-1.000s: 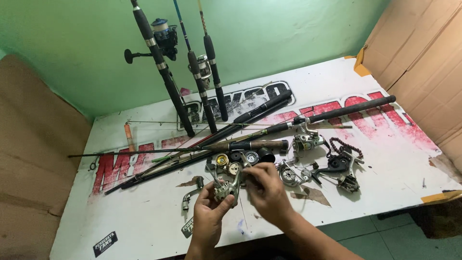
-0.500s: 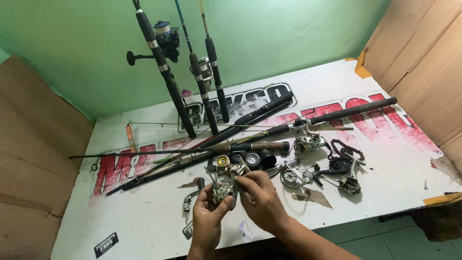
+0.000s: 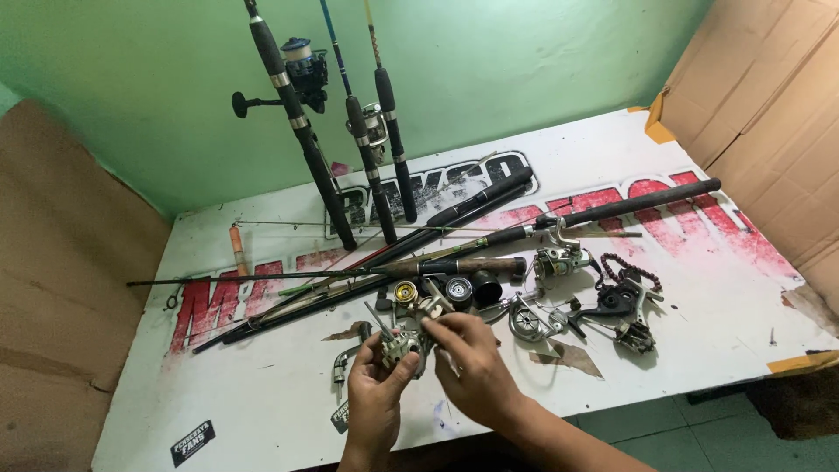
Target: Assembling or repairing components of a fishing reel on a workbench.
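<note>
My left hand grips a small metal reel body just above the near edge of the white table. My right hand pinches a part on top of that reel body with thumb and fingertips. Right behind my hands lie loose reel parts: a gold-coloured spool, a round black spool and a black cup. A bent metal handle rests left of my left hand.
Several fishing rods lie across the table; three more lean upright on the green wall, one with a spinning reel. A silver reel, dark reel frames and beads lie to the right. Cardboard flanks both sides.
Both hands have stayed over the same spot with the reel body; the right hand's fingers have shifted slightly on top of it. The view has moved a little.
</note>
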